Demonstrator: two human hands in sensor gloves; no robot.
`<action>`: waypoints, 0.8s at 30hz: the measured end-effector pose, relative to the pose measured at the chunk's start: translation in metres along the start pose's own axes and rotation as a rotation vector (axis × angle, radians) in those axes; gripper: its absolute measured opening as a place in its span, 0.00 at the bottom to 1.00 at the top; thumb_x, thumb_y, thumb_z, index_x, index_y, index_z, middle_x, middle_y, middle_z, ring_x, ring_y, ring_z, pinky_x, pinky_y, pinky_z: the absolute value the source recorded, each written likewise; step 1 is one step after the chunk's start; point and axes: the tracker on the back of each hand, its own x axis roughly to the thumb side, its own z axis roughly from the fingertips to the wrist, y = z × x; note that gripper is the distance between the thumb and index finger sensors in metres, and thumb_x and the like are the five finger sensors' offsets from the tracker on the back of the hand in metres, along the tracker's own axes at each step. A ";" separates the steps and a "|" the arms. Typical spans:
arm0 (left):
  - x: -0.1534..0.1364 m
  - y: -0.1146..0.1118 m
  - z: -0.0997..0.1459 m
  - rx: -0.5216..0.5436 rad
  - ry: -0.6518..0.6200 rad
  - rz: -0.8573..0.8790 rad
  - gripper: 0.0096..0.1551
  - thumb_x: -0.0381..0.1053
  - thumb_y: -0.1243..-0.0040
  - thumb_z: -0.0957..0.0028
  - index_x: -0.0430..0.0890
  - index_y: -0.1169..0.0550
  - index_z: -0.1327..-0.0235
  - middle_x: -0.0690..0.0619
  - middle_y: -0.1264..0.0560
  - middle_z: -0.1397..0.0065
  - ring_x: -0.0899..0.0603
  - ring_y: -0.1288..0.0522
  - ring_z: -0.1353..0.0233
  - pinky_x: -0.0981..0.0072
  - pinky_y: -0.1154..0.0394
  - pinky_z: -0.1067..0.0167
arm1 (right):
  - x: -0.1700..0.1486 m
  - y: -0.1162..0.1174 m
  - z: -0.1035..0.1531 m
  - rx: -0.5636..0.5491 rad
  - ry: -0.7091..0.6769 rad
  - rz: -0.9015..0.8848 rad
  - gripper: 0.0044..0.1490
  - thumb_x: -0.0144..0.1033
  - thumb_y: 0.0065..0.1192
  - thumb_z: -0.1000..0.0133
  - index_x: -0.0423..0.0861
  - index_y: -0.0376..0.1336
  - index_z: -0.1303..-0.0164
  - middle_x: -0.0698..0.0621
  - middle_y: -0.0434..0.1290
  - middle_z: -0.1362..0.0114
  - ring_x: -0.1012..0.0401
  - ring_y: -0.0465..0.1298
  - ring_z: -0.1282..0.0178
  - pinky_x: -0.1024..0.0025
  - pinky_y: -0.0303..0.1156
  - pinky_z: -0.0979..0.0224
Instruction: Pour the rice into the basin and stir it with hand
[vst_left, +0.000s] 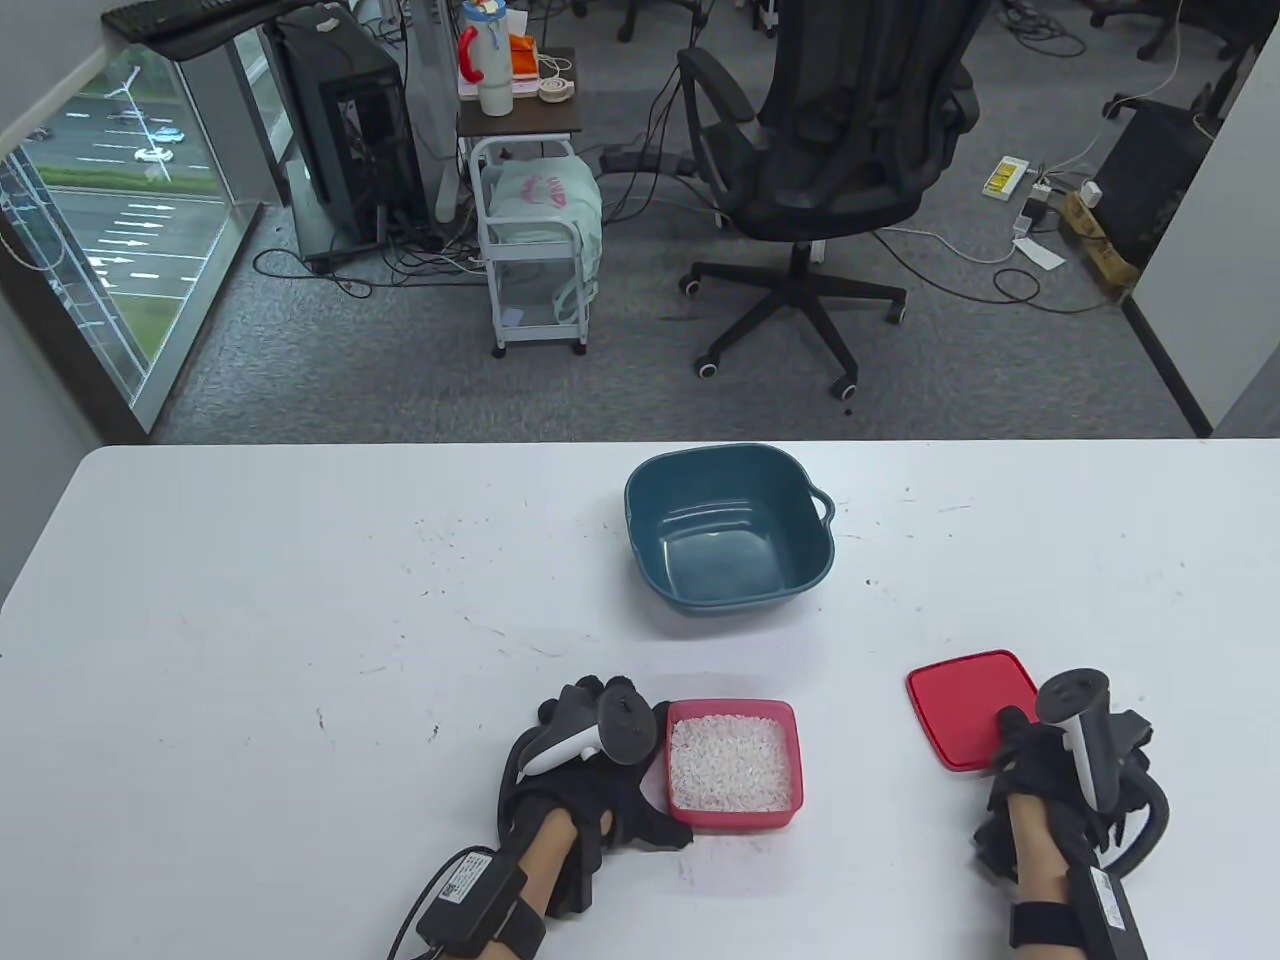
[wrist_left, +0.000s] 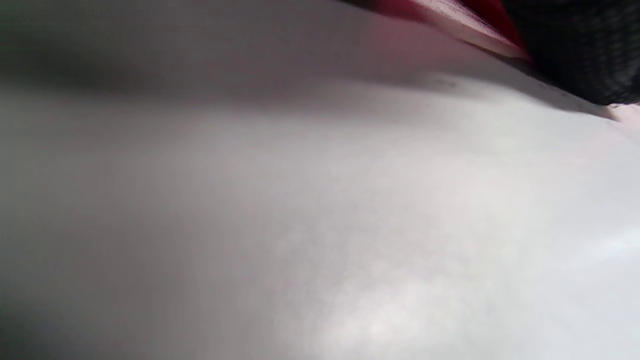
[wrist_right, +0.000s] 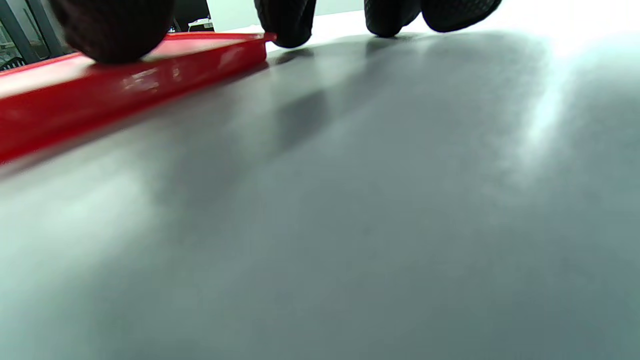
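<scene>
One basin, one rice box, one lid.

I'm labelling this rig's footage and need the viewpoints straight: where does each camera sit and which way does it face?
Table view: high, looking down past the table to the floor; shows both gloved hands, left hand, right hand.
Left wrist view: skims the tabletop, blurred; glove at top right, beside the red rice box.
Right wrist view: low over the table; fingertips hang from the top, one on the red lid.
Shared: the lid, table and right wrist views.
</scene>
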 end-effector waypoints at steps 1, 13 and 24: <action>0.000 0.000 0.000 0.000 0.000 -0.001 0.80 0.81 0.33 0.76 0.64 0.64 0.18 0.40 0.78 0.19 0.24 0.81 0.23 0.18 0.75 0.37 | 0.000 0.000 0.001 -0.006 -0.003 0.004 0.51 0.61 0.65 0.61 0.36 0.60 0.38 0.29 0.46 0.23 0.34 0.61 0.29 0.30 0.60 0.34; -0.004 0.028 0.036 0.234 -0.008 -0.159 0.79 0.80 0.33 0.78 0.52 0.54 0.15 0.35 0.68 0.15 0.20 0.70 0.20 0.16 0.64 0.30 | 0.048 -0.047 0.068 -0.128 -0.363 -0.059 0.44 0.54 0.63 0.55 0.39 0.62 0.35 0.30 0.55 0.25 0.36 0.70 0.36 0.38 0.70 0.39; -0.029 0.037 0.097 0.633 0.022 -0.277 0.63 0.75 0.37 0.66 0.46 0.38 0.18 0.33 0.50 0.14 0.20 0.53 0.18 0.20 0.50 0.27 | 0.141 -0.022 0.139 0.342 -0.784 0.064 0.41 0.45 0.66 0.54 0.43 0.63 0.30 0.31 0.65 0.30 0.39 0.77 0.43 0.40 0.72 0.42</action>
